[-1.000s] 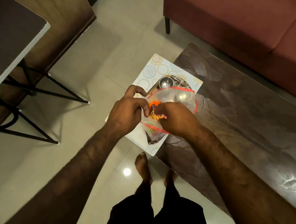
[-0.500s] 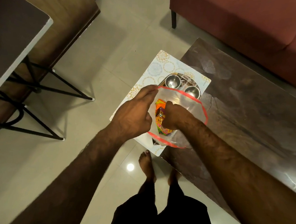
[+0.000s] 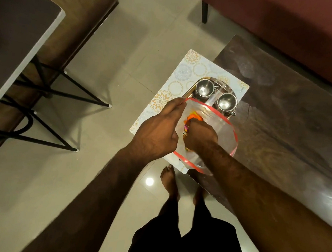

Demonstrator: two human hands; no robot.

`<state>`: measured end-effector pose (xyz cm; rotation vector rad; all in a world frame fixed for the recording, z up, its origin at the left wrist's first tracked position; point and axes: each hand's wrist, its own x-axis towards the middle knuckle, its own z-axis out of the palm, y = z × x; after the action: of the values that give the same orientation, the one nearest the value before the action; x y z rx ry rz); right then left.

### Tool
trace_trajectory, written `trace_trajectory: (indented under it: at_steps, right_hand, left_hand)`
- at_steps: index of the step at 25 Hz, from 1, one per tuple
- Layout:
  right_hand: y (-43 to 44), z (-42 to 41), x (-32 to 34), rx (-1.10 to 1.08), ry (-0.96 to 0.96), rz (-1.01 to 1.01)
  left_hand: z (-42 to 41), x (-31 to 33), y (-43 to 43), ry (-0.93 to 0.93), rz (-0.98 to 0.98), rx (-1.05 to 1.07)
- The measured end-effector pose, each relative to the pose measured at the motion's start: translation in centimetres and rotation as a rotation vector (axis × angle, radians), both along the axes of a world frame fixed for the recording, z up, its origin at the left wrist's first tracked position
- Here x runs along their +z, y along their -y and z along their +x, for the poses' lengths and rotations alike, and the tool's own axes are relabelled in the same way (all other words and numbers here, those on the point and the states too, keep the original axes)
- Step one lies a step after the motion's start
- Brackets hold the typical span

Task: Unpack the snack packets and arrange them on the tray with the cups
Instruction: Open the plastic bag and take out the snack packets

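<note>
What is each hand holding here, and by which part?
The left hand pinches the clear bag by its red-edged rim. The right hand, inside the bag, grips an orange packet; which part is hidden.

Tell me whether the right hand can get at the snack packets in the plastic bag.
Likely yes: the left hand holds the plastic bag open at its rim, and the right hand is inside it, seemingly gripping the snack packets.

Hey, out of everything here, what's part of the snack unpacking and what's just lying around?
Job: plastic bag, snack packets, two steel cups, steel tray, left hand holding the bag, right hand inside it.
Just there: patterned mat, coffee table, sofa, side table.
</note>
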<state>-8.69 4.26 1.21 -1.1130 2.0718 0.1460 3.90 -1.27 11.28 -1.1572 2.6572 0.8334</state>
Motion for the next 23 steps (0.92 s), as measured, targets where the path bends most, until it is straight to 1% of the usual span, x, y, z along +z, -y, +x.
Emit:
trace_trajectory:
  at_steps: [2, 7, 9, 11, 16, 20, 23]
  right_hand:
    - [-0.1, 0.0, 1.0, 0.009, 0.02, -0.01]
    - [-1.1, -0.1, 6.3, 0.027, -0.035, -0.128]
    - [-2.5, -1.0, 9.3, 0.003, -0.052, -0.189]
    - [-3.7, -2.5, 12.3, -0.066, -0.032, -0.222]
    - [-5.0, -7.1, 18.4, -0.205, 0.064, -0.208]
    - [-5.5, -10.3, 21.1, -0.237, -0.017, -0.238]
    - [-6.1, -11.7, 21.6, -0.236, -0.056, -0.224]
  left_hand:
    - [0.1, 0.0, 0.0, 0.013, -0.008, -0.005]
    - [0.2, -0.4, 0.0, 0.066, -0.039, 0.007]
    - [0.0, -0.1, 0.0, 0.053, -0.031, 0.017]
    - [-0.3, 0.2, 0.2, 0.043, -0.037, 0.033]
    - [-1.1, 1.1, 0.6, 0.074, -0.034, 0.024]
    - [-1.5, 1.0, 0.8, 0.135, -0.028, 0.038]
    - [-1.7, 1.0, 1.1, 0.174, -0.033, 0.058]
